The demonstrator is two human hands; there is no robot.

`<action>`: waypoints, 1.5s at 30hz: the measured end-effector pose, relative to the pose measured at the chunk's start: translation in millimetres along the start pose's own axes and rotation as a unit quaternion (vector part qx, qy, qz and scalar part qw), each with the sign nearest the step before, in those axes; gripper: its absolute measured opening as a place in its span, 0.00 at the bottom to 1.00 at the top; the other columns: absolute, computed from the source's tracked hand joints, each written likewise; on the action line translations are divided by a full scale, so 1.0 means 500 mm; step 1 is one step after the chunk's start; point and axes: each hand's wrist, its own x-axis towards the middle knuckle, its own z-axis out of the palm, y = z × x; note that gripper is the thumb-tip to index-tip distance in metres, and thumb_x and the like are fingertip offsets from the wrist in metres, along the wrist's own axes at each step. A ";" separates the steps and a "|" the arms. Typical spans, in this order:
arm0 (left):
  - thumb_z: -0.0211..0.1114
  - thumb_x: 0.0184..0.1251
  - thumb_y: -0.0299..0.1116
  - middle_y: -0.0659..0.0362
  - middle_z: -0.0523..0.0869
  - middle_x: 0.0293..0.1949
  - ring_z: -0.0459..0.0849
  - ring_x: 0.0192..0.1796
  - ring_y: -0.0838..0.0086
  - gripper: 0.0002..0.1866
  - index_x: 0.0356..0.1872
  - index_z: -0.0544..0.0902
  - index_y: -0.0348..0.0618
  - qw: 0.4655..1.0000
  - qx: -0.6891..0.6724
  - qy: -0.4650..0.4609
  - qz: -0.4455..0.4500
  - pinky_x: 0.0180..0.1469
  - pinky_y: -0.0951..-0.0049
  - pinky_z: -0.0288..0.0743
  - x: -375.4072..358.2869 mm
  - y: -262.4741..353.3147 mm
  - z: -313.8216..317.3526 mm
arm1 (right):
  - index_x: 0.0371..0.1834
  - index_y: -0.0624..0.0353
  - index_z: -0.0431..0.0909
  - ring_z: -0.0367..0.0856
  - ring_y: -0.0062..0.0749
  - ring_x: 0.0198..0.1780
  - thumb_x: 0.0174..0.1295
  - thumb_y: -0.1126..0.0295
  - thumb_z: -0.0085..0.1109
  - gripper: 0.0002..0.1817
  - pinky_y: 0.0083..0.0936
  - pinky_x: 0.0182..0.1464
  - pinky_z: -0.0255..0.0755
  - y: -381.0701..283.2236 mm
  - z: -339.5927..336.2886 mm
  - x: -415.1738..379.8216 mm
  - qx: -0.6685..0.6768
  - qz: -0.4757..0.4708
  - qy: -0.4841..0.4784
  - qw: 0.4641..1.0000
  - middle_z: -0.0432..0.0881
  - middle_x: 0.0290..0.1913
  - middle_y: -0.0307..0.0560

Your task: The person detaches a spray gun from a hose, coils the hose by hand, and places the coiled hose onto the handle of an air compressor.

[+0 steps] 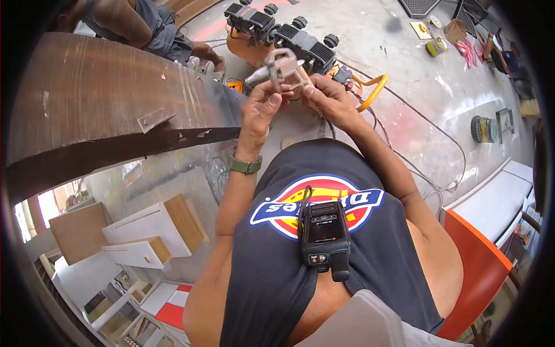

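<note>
My left hand [260, 113], with a green watch [245, 164] on its wrist, is closed around the lower left of a silver metal spray gun [281, 70]. The gun is slightly blurred, its rounded tip pointing left and its open loop facing up. My right hand [334, 99] pinches the gun's right side, thumb and fingers pressed together. Both hands are raised in front of my chest. Just beyond them stands an orange air compressor [245, 49] with black motor heads [303, 45] and a yellow handle [373, 93].
A dark brown wooden panel [115, 95] juts in from the left, a metal plate [155, 119] on its edge. A person [141, 29] is behind it. Hoses [428, 124] run over the stained floor. White boards [150, 228] stand lower left; an orange panel [477, 260] is at right.
</note>
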 end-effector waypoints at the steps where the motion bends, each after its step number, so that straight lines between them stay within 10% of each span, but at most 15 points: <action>1: 0.56 0.73 0.47 0.51 0.73 0.64 0.77 0.61 0.68 0.33 0.72 0.60 0.41 1.000 -0.019 -0.011 0.002 0.63 0.66 0.71 0.009 -0.006 0.012 | 0.47 0.60 0.75 0.74 0.18 0.44 0.73 0.59 0.52 0.15 0.18 0.49 0.69 -0.007 0.002 0.007 0.019 -0.022 0.023 0.999 0.78 0.39 0.36; 9: 0.51 0.77 0.45 0.61 0.79 0.45 0.78 0.44 0.81 0.23 0.62 0.69 0.40 0.996 0.061 -0.034 0.062 0.45 0.78 0.75 0.091 0.021 0.121 | 0.52 0.60 0.73 0.77 0.21 0.42 0.68 0.59 0.59 0.18 0.22 0.44 0.75 -0.164 0.001 0.062 0.023 -0.094 0.009 0.995 0.80 0.43 0.40; 10: 0.51 0.77 0.44 0.65 0.77 0.33 0.74 0.31 0.85 0.18 0.54 0.71 0.40 0.988 0.100 -0.013 0.117 0.30 0.81 0.69 0.098 0.044 0.141 | 0.54 0.61 0.72 0.78 0.21 0.43 0.64 0.58 0.64 0.23 0.21 0.44 0.74 -0.199 0.010 0.059 0.010 -0.077 0.019 0.997 0.80 0.43 0.42; 14: 0.51 0.77 0.47 0.65 0.72 0.20 0.67 0.20 0.85 0.20 0.52 0.75 0.39 0.997 0.045 -0.023 0.066 0.22 0.83 0.59 0.093 0.064 0.175 | 0.40 0.59 0.77 0.78 0.18 0.34 0.63 0.58 0.65 0.15 0.17 0.37 0.72 -0.233 -0.028 0.084 -0.054 -0.131 0.066 0.988 0.80 0.31 0.38; 19: 0.53 0.77 0.46 0.66 0.72 0.22 0.65 0.20 0.87 0.18 0.56 0.73 0.43 0.994 -0.093 -0.056 0.017 0.22 0.85 0.57 0.116 0.092 0.186 | 0.37 0.61 0.77 0.76 0.22 0.32 0.66 0.54 0.59 0.19 0.21 0.37 0.70 -0.256 -0.072 0.113 0.012 -0.182 0.208 0.961 0.79 0.32 0.41; 24: 0.52 0.77 0.47 0.66 0.71 0.22 0.64 0.20 0.86 0.19 0.57 0.73 0.45 0.988 -0.143 -0.038 -0.030 0.22 0.85 0.57 0.110 0.105 0.220 | 0.44 0.62 0.78 0.78 0.28 0.47 0.68 0.56 0.58 0.17 0.28 0.50 0.73 -0.243 -0.099 0.128 0.088 -0.217 0.125 0.964 0.80 0.39 0.42; 25: 0.52 0.77 0.47 0.66 0.71 0.23 0.65 0.20 0.86 0.19 0.58 0.73 0.45 0.990 -0.130 -0.041 -0.035 0.22 0.85 0.58 0.108 0.097 0.226 | 0.42 0.61 0.80 0.80 0.20 0.29 0.64 0.50 0.60 0.22 0.17 0.30 0.71 -0.239 -0.074 0.119 0.120 -0.217 0.211 0.946 0.83 0.33 0.43; 27: 0.53 0.77 0.46 0.66 0.74 0.34 0.71 0.27 0.82 0.18 0.57 0.73 0.47 0.975 0.169 0.087 0.113 0.25 0.81 0.64 0.111 -0.015 0.207 | 0.42 0.63 0.79 0.82 0.25 0.35 0.66 0.56 0.56 0.18 0.23 0.41 0.73 -0.224 -0.087 0.103 0.108 -0.194 0.162 0.962 0.81 0.39 0.45; 29: 0.52 0.75 0.48 0.67 0.75 0.44 0.73 0.31 0.79 0.16 0.53 0.73 0.50 0.992 -0.046 0.112 -0.037 0.27 0.77 0.66 0.107 0.005 0.222 | 0.41 0.65 0.78 0.83 0.29 0.38 0.68 0.65 0.55 0.12 0.28 0.48 0.76 -0.204 -0.078 0.108 0.238 -0.190 0.168 0.938 0.80 0.38 0.44; 34: 0.53 0.70 0.53 0.70 0.69 0.26 0.59 0.19 0.87 0.18 0.50 0.72 0.53 0.990 -0.051 0.076 -0.109 0.20 0.85 0.50 0.108 0.022 0.276 | 0.41 0.62 0.81 0.79 0.18 0.27 0.64 0.60 0.64 0.14 0.17 0.29 0.70 -0.189 -0.097 0.048 0.327 -0.197 0.158 0.911 0.81 0.26 0.39; 45: 0.55 0.70 0.50 0.68 0.64 0.20 0.54 0.15 0.86 0.17 0.44 0.72 0.46 0.993 0.045 -0.046 -0.098 0.16 0.82 0.48 0.129 -0.043 0.361 | 0.34 0.62 0.77 0.75 0.20 0.27 0.62 0.66 0.62 0.10 0.19 0.32 0.68 -0.177 -0.204 -0.021 0.368 -0.312 0.337 0.808 0.77 0.24 0.38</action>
